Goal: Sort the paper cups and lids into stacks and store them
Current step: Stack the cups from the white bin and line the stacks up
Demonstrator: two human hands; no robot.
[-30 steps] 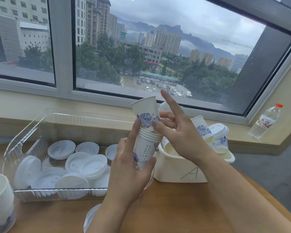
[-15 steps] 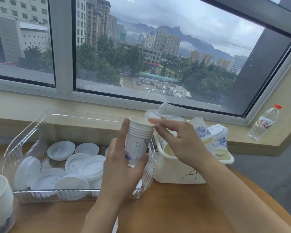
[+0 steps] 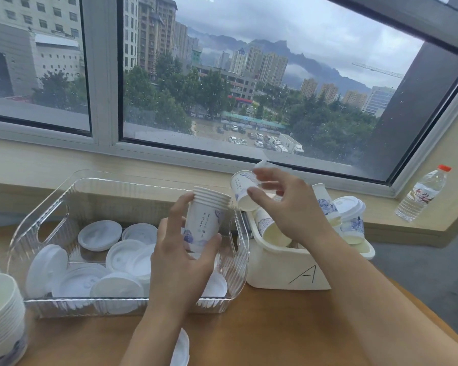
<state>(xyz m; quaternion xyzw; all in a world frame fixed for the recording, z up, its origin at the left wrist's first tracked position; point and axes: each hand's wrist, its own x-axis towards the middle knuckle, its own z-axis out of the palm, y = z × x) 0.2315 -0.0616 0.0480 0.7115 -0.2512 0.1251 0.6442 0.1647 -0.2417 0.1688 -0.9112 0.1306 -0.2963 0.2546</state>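
Holding: left hand [image 3: 180, 262] was wrapped round a short stack of cups [image 3: 205, 223], thumb on the right side and fingers on the left, kept upright over the clear tray [image 3: 50, 204].
Picking: right hand [image 3: 288, 207] pinched a single cup [image 3: 242, 191] lying tilted on its side, just right of the stack's rim, above the white bin.
White bin [image 3: 283, 268]: marked "A", sat on the counter [image 3: 275, 326] touching the tray's right end, with loose cups [image 3: 271, 231] jumbled inside, a couple still lidded.
Tray contents: loose white lids [image 3: 99, 235] scattered flat and leaning.
In the way: both forearms covered the tray's right corner and part of the bin.
Other stuff: tall cup stack [image 3: 3, 313] at the far left edge, one lid [image 3: 181, 350] by the left wrist, a water bottle [image 3: 422, 194] on the sill.
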